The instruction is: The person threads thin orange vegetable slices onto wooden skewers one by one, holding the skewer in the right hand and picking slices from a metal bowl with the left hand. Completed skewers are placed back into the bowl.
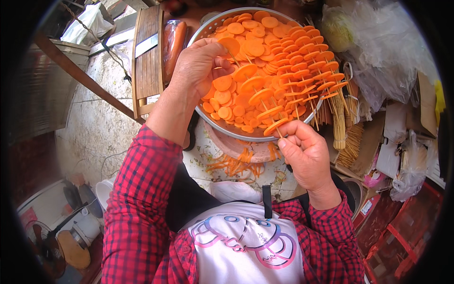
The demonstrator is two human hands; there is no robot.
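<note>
A large metal colander (250, 137) holds many loose carrot slices (253, 46). Over it, my right hand (306, 154) pinches the lower end of a wooden skewer that carries several spaced carrot slices (252, 84). My left hand (202, 64) holds a carrot slice (230, 45) at the skewer's upper end. Another skewer partly shows just behind this one. Several filled skewers of carrot slices (301, 64) lie side by side across the colander's right part, their bare ends pointing towards me.
Left of the colander are a wooden mandoline slicer (149, 71) and a bag of whole carrots (174, 46). Bundles of wooden skewers (338, 124) stand at the right, beside plastic bags (383, 46). Carrot peelings (236, 165) lie below the colander. A metal strip (85, 78) crosses the left side.
</note>
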